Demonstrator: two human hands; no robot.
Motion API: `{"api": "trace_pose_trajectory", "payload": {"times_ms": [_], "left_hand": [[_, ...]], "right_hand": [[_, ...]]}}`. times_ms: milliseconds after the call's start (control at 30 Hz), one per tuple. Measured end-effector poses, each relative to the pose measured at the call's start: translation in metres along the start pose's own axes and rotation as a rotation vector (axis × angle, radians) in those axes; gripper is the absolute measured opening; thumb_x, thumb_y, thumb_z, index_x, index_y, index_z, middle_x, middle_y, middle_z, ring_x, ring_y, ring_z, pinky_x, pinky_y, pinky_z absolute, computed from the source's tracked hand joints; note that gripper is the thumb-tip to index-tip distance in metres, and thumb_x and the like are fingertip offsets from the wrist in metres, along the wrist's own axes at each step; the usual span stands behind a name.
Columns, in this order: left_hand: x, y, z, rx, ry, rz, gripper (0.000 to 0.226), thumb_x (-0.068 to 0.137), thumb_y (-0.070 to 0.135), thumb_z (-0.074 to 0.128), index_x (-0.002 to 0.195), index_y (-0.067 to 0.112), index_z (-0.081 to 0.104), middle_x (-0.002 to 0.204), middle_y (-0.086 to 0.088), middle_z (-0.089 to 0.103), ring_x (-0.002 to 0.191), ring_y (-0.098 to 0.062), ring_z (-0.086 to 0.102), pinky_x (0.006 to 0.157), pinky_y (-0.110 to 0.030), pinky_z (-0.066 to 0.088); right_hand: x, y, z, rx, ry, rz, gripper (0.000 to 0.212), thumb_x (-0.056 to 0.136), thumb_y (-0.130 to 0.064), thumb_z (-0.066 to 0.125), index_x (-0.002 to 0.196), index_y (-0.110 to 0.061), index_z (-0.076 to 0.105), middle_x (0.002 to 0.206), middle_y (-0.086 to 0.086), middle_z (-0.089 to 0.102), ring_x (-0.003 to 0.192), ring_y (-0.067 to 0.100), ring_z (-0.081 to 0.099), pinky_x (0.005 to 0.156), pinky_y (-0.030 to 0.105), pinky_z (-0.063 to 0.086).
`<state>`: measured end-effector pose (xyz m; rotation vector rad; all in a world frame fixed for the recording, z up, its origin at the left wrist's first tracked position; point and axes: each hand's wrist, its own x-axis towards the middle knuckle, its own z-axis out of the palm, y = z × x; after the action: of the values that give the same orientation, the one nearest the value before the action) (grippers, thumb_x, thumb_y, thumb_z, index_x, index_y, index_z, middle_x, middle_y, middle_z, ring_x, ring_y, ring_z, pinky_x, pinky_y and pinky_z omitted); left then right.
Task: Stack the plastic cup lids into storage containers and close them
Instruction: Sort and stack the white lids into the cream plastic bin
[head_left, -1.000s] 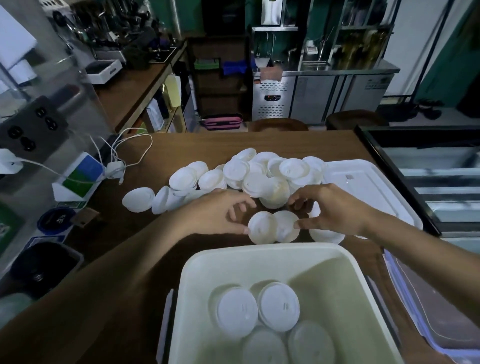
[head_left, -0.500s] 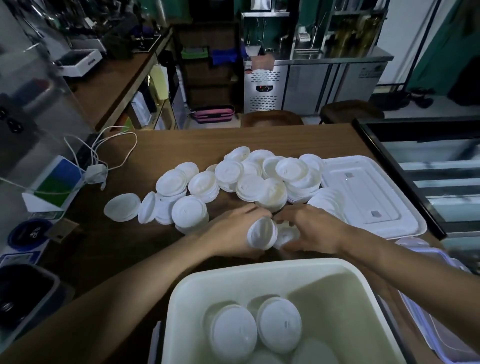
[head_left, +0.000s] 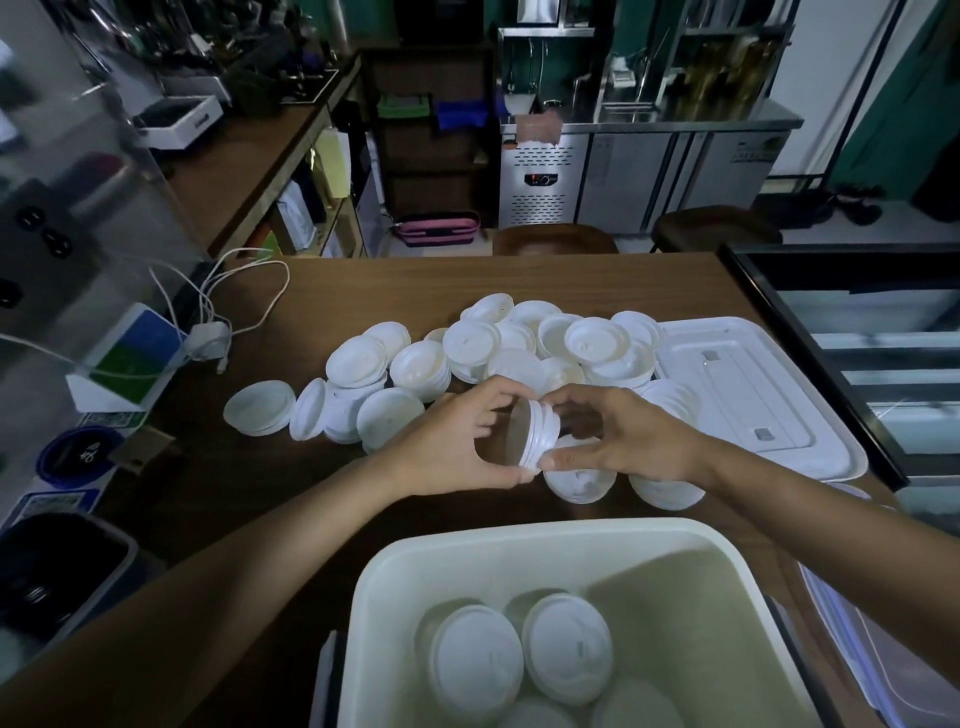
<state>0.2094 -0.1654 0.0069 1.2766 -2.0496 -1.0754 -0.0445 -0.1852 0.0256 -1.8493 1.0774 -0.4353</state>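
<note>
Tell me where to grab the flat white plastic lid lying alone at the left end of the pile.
I'd pinch the rim of the flat white plastic lid from above, fingers on its near and far edges. It lies flat on the brown wooden table, so only the rim offers purchase; a tilted lid crowds its right side.

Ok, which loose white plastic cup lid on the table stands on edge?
The white plastic cup lid at the pile's left end, beside the lone flat lid: it stands on its rim; the rest lie roughly flat.
</note>
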Motion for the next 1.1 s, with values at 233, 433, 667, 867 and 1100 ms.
{"api": "trace_pose_trajectory", "payload": {"times_ms": [233, 433, 667, 867, 1100], "left_hand": [[-0.015, 0.033, -0.02, 0.02, 0.07, 0.063, 0.08, 0.066, 0.042, 0.099, 0.132, 0.045, 0.054, 0.136, 0.022, 0.057, 0.123, -0.003, 0.062, 0.105, -0.029, 0.053], [-0.047, 0.069, -0.038, 0.132, 0.112, 0.135, 0.075, 0.073, 0.039, 0.095, 0.137, 0.039, 0.057, 0.137, 0.02, 0.059, 0.132, 0.003, 0.053, 0.105, -0.018, 0.047], [-0.102, 0.101, -0.041, 0.218, 0.127, 0.183, 0.074, 0.073, 0.046, 0.092, 0.136, 0.034, 0.055, 0.135, 0.019, 0.061, 0.132, -0.01, 0.058, 0.107, -0.042, 0.054], [-0.137, 0.106, -0.018, 0.309, 0.066, 0.189, 0.076, 0.069, 0.041, 0.095, 0.128, 0.024, 0.051, 0.124, 0.015, 0.063, 0.117, -0.01, 0.065, 0.098, -0.036, 0.056], [-0.157, 0.105, 0.004, 0.391, -0.029, 0.158, 0.081, 0.065, 0.052, 0.095, 0.135, 0.032, 0.059, 0.119, 0.02, 0.059, 0.114, -0.002, 0.059, 0.094, -0.016, 0.048]], "right_hand": [[-0.008, -0.02, -0.008, 0.126, 0.016, -0.05, 0.056, 0.072, -0.018, 0.095, 0.117, -0.014, 0.062, 0.107, -0.002, 0.071, 0.106, 0.02, 0.071, 0.103, 0.048, 0.055], [-0.039, -0.058, -0.012, 0.117, 0.029, -0.089, 0.058, 0.073, -0.016, 0.094, 0.121, -0.019, 0.063, 0.112, -0.01, 0.067, 0.101, 0.013, 0.071, 0.1, 0.034, 0.056], [-0.093, -0.093, 0.004, 0.006, 0.037, -0.185, 0.057, 0.075, -0.02, 0.093, 0.123, -0.029, 0.065, 0.113, -0.016, 0.069, 0.109, 0.013, 0.069, 0.097, 0.029, 0.053], [-0.127, -0.094, 0.025, -0.264, 0.058, -0.241, 0.061, 0.072, -0.039, 0.093, 0.126, -0.036, 0.064, 0.117, -0.023, 0.066, 0.113, 0.004, 0.063, 0.093, 0.02, 0.052], [-0.143, -0.081, 0.04, -0.471, 0.005, -0.16, 0.066, 0.071, -0.06, 0.085, 0.128, -0.038, 0.06, 0.111, -0.023, 0.065, 0.106, -0.003, 0.061, 0.084, 0.02, 0.053]]}}
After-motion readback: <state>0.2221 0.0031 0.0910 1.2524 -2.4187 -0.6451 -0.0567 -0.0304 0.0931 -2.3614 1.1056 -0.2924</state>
